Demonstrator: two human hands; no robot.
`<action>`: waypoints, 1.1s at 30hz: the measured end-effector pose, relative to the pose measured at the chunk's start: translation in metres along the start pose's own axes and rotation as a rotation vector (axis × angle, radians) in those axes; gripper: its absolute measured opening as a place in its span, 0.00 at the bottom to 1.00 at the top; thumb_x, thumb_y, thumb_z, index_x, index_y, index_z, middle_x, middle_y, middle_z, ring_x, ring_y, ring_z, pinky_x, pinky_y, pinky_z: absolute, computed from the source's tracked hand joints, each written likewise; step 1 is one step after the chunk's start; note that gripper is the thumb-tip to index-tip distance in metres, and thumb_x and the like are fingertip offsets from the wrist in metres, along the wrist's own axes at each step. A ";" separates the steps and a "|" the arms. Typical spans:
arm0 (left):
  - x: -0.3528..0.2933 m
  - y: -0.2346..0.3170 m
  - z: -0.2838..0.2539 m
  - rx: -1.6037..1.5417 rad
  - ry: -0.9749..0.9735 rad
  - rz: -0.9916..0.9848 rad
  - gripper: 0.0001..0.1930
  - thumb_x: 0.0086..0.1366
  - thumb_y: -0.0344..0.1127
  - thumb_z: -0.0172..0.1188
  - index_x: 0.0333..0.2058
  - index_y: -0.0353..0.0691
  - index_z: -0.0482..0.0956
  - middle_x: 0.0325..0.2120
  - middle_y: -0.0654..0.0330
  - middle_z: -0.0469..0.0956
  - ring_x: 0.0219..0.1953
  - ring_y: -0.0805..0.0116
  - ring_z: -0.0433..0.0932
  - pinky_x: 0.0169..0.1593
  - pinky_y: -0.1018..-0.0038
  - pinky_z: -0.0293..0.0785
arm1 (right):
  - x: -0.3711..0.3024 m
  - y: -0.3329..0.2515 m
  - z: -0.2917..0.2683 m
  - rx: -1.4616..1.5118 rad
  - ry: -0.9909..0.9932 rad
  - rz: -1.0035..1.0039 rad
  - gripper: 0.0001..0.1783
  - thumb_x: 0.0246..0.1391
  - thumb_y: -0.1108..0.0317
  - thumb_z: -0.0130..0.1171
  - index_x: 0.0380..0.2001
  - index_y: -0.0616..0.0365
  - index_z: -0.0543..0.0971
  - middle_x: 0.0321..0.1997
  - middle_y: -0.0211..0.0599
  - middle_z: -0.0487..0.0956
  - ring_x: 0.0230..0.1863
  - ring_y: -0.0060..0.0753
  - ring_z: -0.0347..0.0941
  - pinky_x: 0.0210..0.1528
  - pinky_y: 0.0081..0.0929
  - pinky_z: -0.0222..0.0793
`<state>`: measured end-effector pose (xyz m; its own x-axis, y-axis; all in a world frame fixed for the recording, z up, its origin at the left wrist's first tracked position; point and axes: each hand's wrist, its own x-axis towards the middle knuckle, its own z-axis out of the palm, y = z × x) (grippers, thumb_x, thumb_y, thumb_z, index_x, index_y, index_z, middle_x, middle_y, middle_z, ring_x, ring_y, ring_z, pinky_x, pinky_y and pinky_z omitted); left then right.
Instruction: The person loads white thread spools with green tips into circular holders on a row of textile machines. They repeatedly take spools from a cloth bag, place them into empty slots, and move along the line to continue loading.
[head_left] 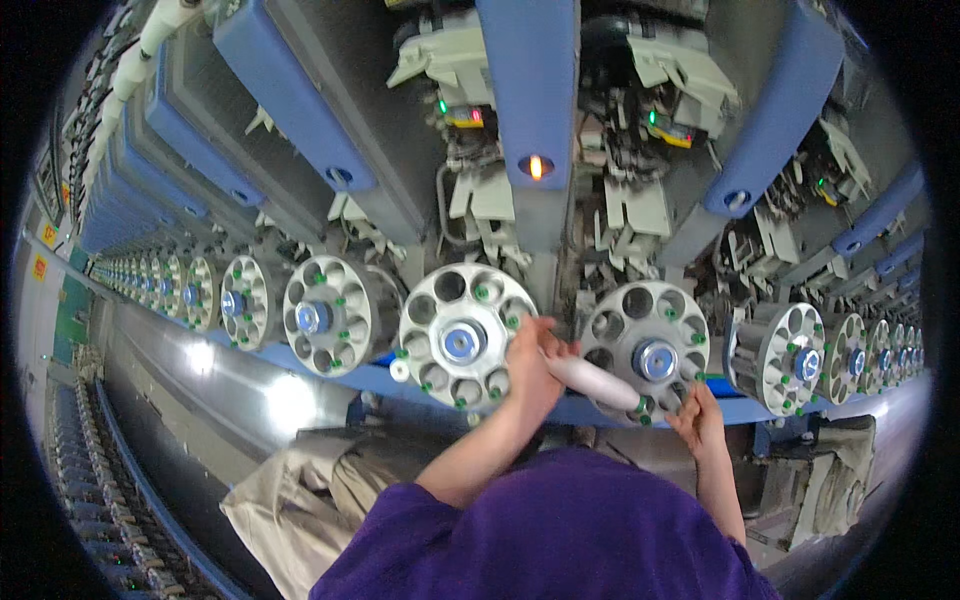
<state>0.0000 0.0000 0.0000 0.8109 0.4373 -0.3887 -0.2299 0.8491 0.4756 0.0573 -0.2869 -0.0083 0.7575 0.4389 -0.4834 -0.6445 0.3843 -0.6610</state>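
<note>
My left hand [535,370] is closed around the left end of a white yarn bobbin [598,382]. The bobbin lies slantwise, its green tip pointing down to the right, in front of a round magazine [612,352] with a blue-centred hub. At that magazine's lower right edge is my right hand [700,422], fingers drawn together; what they pinch, if anything, is too small to make out. Another round magazine [418,338] stands just left of my left hand, with green-tipped tubes in several of its holes.
More magazines [328,315] run in a row to both sides. Above them rise blue machine columns [528,90], one with a lit orange lamp [536,167]. Beige cloth [290,490] hangs low on the left. A blue rail [575,410] passes beneath the magazines.
</note>
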 end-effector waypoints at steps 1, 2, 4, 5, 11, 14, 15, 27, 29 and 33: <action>0.002 -0.011 -0.001 0.011 -0.091 -0.012 0.19 0.67 0.51 0.42 0.30 0.40 0.70 0.17 0.65 0.65 0.24 0.70 0.68 0.41 0.62 0.72 | -0.011 -0.002 -0.003 -0.128 0.076 -0.013 0.11 0.61 0.59 0.44 0.27 0.51 0.65 0.17 0.24 0.62 0.17 0.21 0.60 0.29 0.32 0.72; 0.002 -0.030 0.002 0.202 -0.160 0.093 0.17 0.67 0.47 0.45 0.29 0.39 0.70 0.16 0.64 0.66 0.24 0.69 0.68 0.39 0.65 0.71 | -0.020 -0.005 -0.006 -0.292 0.134 -0.024 0.11 0.61 0.59 0.44 0.28 0.52 0.65 0.18 0.25 0.63 0.17 0.21 0.61 0.29 0.31 0.72; 0.003 -0.058 0.012 0.587 -0.372 0.339 0.13 0.64 0.41 0.51 0.26 0.37 0.70 0.16 0.63 0.67 0.24 0.67 0.69 0.36 0.71 0.70 | -0.030 -0.011 0.000 -0.524 0.215 -0.152 0.11 0.61 0.61 0.45 0.28 0.55 0.65 0.21 0.28 0.67 0.20 0.22 0.65 0.29 0.30 0.72; 0.000 -0.068 0.014 0.784 -0.524 0.505 0.11 0.62 0.39 0.54 0.26 0.37 0.71 0.16 0.62 0.67 0.25 0.66 0.70 0.35 0.73 0.70 | -0.035 -0.017 0.005 -0.624 0.317 -0.230 0.11 0.60 0.61 0.46 0.27 0.56 0.65 0.24 0.30 0.70 0.23 0.23 0.67 0.30 0.29 0.72; -0.014 -0.078 0.010 1.141 -1.171 0.413 0.08 0.60 0.36 0.55 0.32 0.38 0.77 0.36 0.58 0.72 0.40 0.63 0.70 0.45 0.71 0.65 | -0.092 -0.066 0.044 -0.445 -0.050 -0.419 0.13 0.56 0.62 0.52 0.23 0.58 0.66 0.28 0.44 0.75 0.27 0.36 0.75 0.31 0.38 0.75; -0.003 -0.043 0.012 1.025 -0.995 0.464 0.09 0.63 0.35 0.52 0.35 0.36 0.76 0.35 0.57 0.72 0.40 0.63 0.70 0.45 0.71 0.66 | -0.074 -0.079 0.047 -0.228 -0.129 -0.613 0.11 0.54 0.66 0.53 0.24 0.58 0.66 0.21 0.39 0.72 0.18 0.27 0.69 0.20 0.32 0.73; 0.002 -0.028 0.014 1.091 -0.932 0.447 0.10 0.63 0.35 0.52 0.36 0.34 0.75 0.33 0.57 0.72 0.37 0.64 0.71 0.43 0.72 0.67 | -0.055 -0.077 0.046 -0.364 0.104 -0.630 0.12 0.51 0.66 0.56 0.24 0.59 0.66 0.22 0.37 0.71 0.18 0.24 0.67 0.21 0.30 0.71; 0.085 0.220 0.113 1.226 -0.592 1.186 0.05 0.58 0.29 0.58 0.32 0.35 0.76 0.30 0.56 0.77 0.33 0.67 0.76 0.38 0.73 0.71 | 0.093 -0.084 0.189 -1.521 -0.232 -0.763 0.14 0.52 0.58 0.57 0.38 0.53 0.80 0.32 0.38 0.80 0.35 0.34 0.77 0.39 0.28 0.71; 0.106 0.261 0.155 1.193 -0.479 1.414 0.04 0.58 0.29 0.57 0.30 0.34 0.75 0.27 0.60 0.76 0.30 0.73 0.74 0.36 0.77 0.70 | 0.131 -0.071 0.233 -1.393 -0.201 -0.386 0.15 0.53 0.58 0.56 0.39 0.55 0.79 0.30 0.40 0.80 0.29 0.31 0.77 0.33 0.25 0.71; 0.136 0.346 0.248 1.149 -0.408 1.693 0.06 0.60 0.31 0.55 0.32 0.34 0.75 0.26 0.62 0.75 0.31 0.76 0.72 0.37 0.78 0.69 | 0.191 -0.054 0.282 -1.764 0.007 -0.642 0.23 0.53 0.44 0.51 0.32 0.54 0.80 0.25 0.39 0.80 0.28 0.40 0.78 0.34 0.33 0.72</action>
<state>0.1646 0.2801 0.3077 0.2923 0.1973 0.9358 -0.4723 -0.8211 0.3206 0.2072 0.0046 0.0971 0.8119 0.5819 0.0471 0.5317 -0.7036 -0.4714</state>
